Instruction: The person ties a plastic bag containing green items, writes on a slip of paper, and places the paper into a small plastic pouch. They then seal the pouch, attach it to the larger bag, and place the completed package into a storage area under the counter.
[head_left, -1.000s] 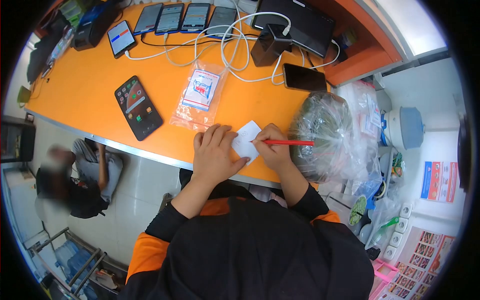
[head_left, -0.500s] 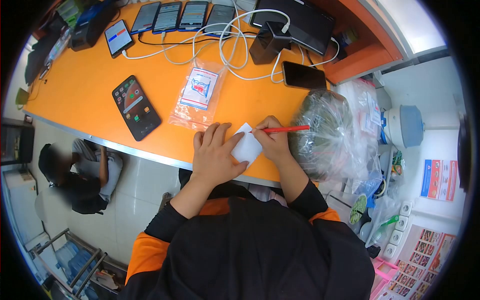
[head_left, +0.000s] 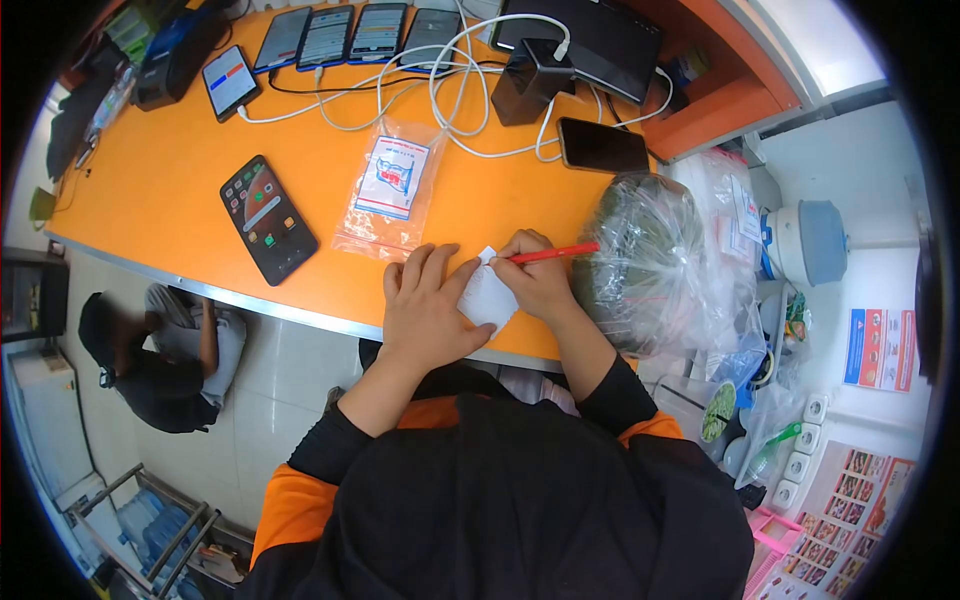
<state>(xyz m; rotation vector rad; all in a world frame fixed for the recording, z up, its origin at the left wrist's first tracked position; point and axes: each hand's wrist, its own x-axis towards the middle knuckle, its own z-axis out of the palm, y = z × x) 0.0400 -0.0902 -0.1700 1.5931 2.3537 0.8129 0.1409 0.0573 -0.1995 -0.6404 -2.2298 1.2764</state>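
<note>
A small white paper (head_left: 489, 301) lies on the orange table (head_left: 180, 190) near its front edge. My left hand (head_left: 428, 310) rests flat with fingers spread, its thumb and index finger on the paper's left side. In my right hand (head_left: 538, 275) is a red pen (head_left: 555, 253), pinched with its tip at the upper part of the paper. Faint marks show on the paper, too small to read. Behind my left hand lies a clear plastic bag with a printed label (head_left: 392, 178). A lit smartphone (head_left: 268, 220) lies further left.
Several phones with tangled white cables (head_left: 460, 100) lie along the back, beside a black box (head_left: 530, 85). A dark phone (head_left: 603, 146) is behind my right hand. A large plastic-wrapped bundle (head_left: 640, 265) stands to its right. A person (head_left: 160, 375) sits on the floor at left.
The pen and my right hand have shifted slightly left and up over the paper. My left hand stays nearly in place. The whole view has shifted a little.
</note>
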